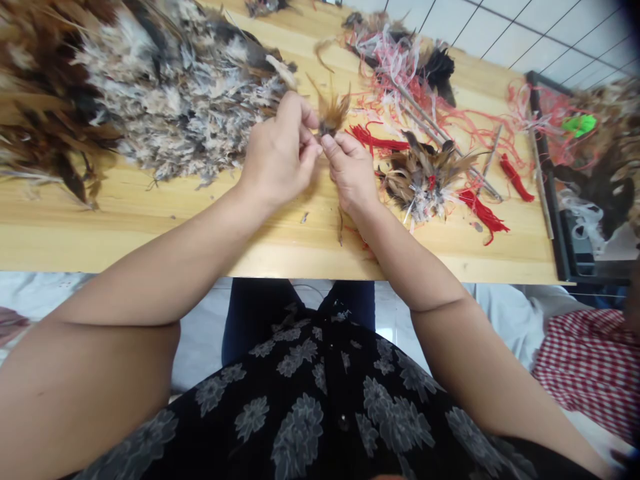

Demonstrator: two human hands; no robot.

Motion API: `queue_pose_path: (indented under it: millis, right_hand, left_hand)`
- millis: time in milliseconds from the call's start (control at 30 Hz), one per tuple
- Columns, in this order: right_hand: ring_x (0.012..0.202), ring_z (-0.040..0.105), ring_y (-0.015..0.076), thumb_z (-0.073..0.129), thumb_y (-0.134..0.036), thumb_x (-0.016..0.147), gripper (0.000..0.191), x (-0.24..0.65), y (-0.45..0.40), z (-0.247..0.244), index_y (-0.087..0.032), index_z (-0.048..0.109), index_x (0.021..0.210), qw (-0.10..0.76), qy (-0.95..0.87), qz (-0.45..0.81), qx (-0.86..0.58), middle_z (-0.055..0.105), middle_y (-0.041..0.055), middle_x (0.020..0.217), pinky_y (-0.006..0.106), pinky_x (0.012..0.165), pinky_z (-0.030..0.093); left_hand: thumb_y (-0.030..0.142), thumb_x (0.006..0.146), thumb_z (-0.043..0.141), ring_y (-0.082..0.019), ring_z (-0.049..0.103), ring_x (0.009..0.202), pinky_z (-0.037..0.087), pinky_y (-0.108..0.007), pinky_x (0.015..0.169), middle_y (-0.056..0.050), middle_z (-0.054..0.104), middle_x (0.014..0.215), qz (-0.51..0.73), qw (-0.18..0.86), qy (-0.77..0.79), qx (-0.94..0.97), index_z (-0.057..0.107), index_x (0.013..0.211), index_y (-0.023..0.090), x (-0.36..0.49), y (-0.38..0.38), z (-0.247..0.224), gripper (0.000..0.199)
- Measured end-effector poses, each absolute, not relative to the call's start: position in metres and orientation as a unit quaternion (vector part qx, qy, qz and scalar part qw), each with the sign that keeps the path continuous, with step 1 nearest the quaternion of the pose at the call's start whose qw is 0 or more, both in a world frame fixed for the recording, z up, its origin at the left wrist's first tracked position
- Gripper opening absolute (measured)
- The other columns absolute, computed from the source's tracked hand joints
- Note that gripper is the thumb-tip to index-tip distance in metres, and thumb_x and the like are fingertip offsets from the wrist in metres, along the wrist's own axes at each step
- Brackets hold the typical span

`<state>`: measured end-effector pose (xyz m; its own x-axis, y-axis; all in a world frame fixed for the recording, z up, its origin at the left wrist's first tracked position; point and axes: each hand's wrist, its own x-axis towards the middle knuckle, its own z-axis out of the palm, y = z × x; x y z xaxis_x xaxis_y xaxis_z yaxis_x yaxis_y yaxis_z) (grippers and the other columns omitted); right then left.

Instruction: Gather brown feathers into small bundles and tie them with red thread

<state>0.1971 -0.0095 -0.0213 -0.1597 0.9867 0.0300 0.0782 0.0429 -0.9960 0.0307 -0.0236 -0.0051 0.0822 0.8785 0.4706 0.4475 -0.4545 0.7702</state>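
Note:
A small bunch of brown feathers (334,112) points up and away from me, pinched at its base between the thumb and fingers of my right hand (353,167). My left hand (283,150) meets it there, thumb and fingertips closed together; what they pinch is too small to make out. Left of my left hand lies a large heap of grey and white fluffy feathers (185,93). Beside my right wrist is a tied feather cluster (425,180) with a red spot at its middle. Red thread bundles (377,140) lie just behind that cluster.
Longer brown feathers (40,133) cover the table's left end. Tangled pink and white strings (393,57) and thin sticks (425,120) lie at the back right. A black-edged tray (543,173) with feathers and a green piece (579,125) stands at the right. The wooden table's (150,240) front edge is near my body.

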Motion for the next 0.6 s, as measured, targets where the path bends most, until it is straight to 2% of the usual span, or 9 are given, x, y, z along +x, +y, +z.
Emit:
queue_pose_path:
  millis: [133,200,267,367,467,533,600]
  right_hand:
    - [0.121,0.078,0.0195,0.073,-0.08,0.109,0.061,0.194,-0.013,-0.021,-0.022,0.067,0.094,0.47,-0.547,0.493,-0.486,0.075,0.0021,0.102,0.034,0.106,0.071]
    - [0.118,0.077,0.019,0.072,-0.078,0.111,0.06,0.193,-0.014,-0.021,-0.022,0.065,0.092,0.467,-0.545,0.497,-0.488,0.072,0.0012,0.098,0.034,0.105,0.071]
    - [0.113,0.076,0.0175,0.071,-0.074,0.113,0.058,0.193,-0.015,-0.021,-0.022,0.063,0.09,0.467,-0.543,0.502,-0.485,0.069,0.0,0.094,0.034,0.105,0.07]
    - [0.107,0.074,0.016,0.075,-0.068,0.113,0.054,0.192,-0.018,-0.02,-0.022,0.061,0.087,0.463,-0.546,0.511,-0.476,0.067,-0.0012,0.091,0.032,0.104,0.068]
    - [0.107,0.074,0.016,0.081,-0.066,0.11,0.05,0.193,-0.02,-0.019,-0.023,0.063,0.091,0.46,-0.544,0.528,-0.463,0.071,-0.0006,0.096,0.03,0.099,0.067]
    - [0.099,0.072,0.0146,0.081,-0.069,0.11,0.051,0.196,-0.019,-0.019,-0.024,0.065,0.095,0.463,-0.53,0.543,-0.458,0.07,-0.0011,0.093,0.026,0.088,0.064]
    - [0.082,0.063,0.0114,0.08,-0.074,0.109,0.053,0.199,-0.017,-0.02,-0.024,0.065,0.097,0.467,-0.507,0.559,-0.46,0.06,-0.0038,0.082,0.021,0.071,0.055]
  left_hand:
    - [0.019,0.089,0.098,-0.034,0.081,0.104,0.063,-0.044,0.105,0.0,0.072,0.088,0.487,0.282,0.469,0.681,0.069,0.109,0.034,0.029,-0.029,-0.004,0.039]
    - [0.017,0.087,0.1,-0.035,0.08,0.108,0.062,-0.044,0.109,-0.001,0.07,0.086,0.482,0.289,0.469,0.682,0.07,0.105,0.033,0.027,-0.031,0.0,0.038]
    - [0.012,0.086,0.097,-0.031,0.077,0.097,0.061,-0.044,0.105,-0.001,0.071,0.086,0.469,0.281,0.472,0.692,0.07,0.1,0.031,0.025,-0.031,0.006,0.036]
    - [0.01,0.085,0.095,-0.024,0.067,0.077,0.058,-0.04,0.086,-0.001,0.075,0.088,0.465,0.307,0.464,0.689,0.07,0.094,0.028,0.02,-0.025,0.012,0.032]
    - [0.014,0.086,0.099,-0.022,0.065,0.073,0.053,-0.038,0.076,-0.003,0.079,0.088,0.487,0.366,0.463,0.644,0.073,0.087,0.027,0.014,-0.017,0.01,0.029]
    - [0.016,0.088,0.103,-0.022,0.066,0.07,0.055,-0.038,0.076,-0.004,0.079,0.084,0.484,0.402,0.465,0.623,0.076,0.085,0.024,0.011,-0.014,0.006,0.028]
    - [0.016,0.091,0.106,-0.021,0.069,0.067,0.057,-0.037,0.074,-0.005,0.079,0.082,0.471,0.439,0.455,0.615,0.081,0.088,0.021,0.01,-0.012,0.003,0.026]
